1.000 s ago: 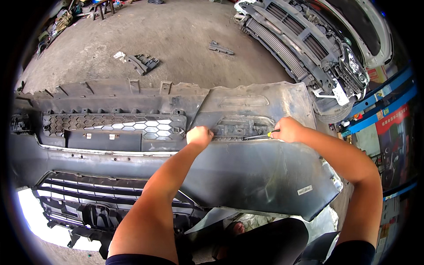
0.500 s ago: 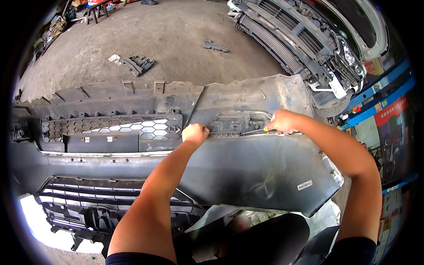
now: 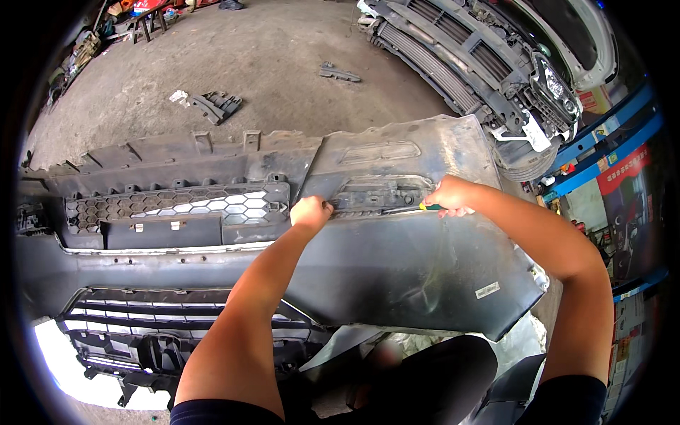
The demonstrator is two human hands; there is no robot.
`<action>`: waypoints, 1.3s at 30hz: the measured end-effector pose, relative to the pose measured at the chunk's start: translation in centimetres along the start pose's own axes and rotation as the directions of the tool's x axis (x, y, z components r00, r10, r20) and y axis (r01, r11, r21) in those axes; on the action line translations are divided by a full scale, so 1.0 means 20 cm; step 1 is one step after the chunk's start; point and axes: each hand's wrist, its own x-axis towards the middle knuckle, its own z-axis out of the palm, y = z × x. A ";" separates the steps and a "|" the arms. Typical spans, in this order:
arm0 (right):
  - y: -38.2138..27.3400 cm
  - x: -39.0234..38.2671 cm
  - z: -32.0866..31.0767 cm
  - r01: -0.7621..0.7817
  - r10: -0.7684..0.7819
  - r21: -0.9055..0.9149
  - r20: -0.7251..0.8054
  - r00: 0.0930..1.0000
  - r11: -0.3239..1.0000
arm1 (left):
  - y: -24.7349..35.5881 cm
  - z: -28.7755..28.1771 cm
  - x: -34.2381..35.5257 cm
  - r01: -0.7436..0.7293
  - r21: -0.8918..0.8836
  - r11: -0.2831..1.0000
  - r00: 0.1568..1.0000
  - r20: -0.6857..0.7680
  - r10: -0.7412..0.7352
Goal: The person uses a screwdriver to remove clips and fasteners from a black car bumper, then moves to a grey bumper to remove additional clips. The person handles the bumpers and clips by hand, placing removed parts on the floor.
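Note:
A large dark car bumper cover lies across in front of me with its inner side up. In its right half is a recessed black plastic insert. My left hand is closed at the left end of this insert; the fingertips are hidden, so what they grip cannot be seen. My right hand holds a screwdriver by its yellow and green handle at the insert's right end. Its thin shaft points left along the insert's near edge, and where the tip sits is hard to make out.
Left of my hands is a honeycomb grille in the bumper, with a slatted grille nearer me. Plastic brackets lie on the concrete floor. A car front without its bumper stands far right, beside a blue rack.
The view has shifted slightly. Both hands stay at the same ends of the insert, and more of the screwdriver's handle shows in my right hand.

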 end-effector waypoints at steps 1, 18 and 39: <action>-0.01 0.00 0.00 0.088 -0.099 -0.196 -0.047 0.994 0.977 | -0.01 0.00 -0.01 -0.004 0.000 1.000 1.000 0.007 0.004; 0.01 0.00 0.11 0.351 -0.753 -0.891 0.016 0.658 0.288 | -0.05 0.00 0.03 0.076 0.043 0.996 0.996 0.045 -0.077; 0.07 0.11 -0.05 0.150 -0.153 -0.058 -0.045 0.987 0.987 | 0.00 0.01 0.02 0.084 -0.029 0.996 0.995 0.048 -0.082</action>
